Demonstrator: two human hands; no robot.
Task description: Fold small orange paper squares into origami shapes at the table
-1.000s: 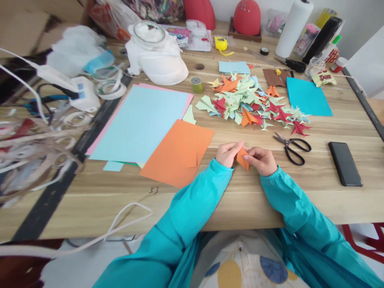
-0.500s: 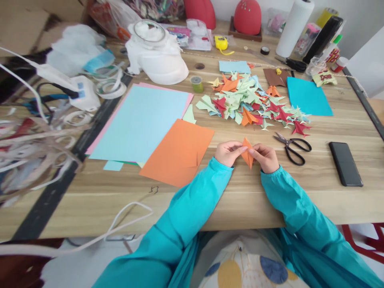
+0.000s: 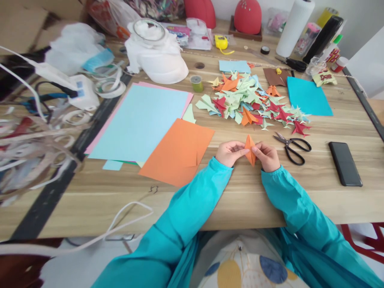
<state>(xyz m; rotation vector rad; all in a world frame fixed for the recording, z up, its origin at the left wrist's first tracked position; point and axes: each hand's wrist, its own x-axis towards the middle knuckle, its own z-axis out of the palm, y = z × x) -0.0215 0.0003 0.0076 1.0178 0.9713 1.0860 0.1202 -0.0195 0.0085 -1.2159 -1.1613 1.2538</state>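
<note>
folded orange paper (image 3: 251, 158) moved slightly rightward; left hand (image 3: 229, 153) and right hand (image 3: 267, 157), nearly closed, pinch it (folding, probably); creasing likely needs alignment.

L hand (image 3: 227, 153) & R hand (image 3: 268, 157) facing, both in pinch grip, thumb tips (image 3: 245, 152) nearly meeting. L wrist (image 3: 223, 163) & R wrist (image 3: 271, 169) behind resp. fingers (image 3: 236, 144); L forearm (image 3: 195, 196), R forearm (image 3: 295, 198) splay back/out from there.
</note>
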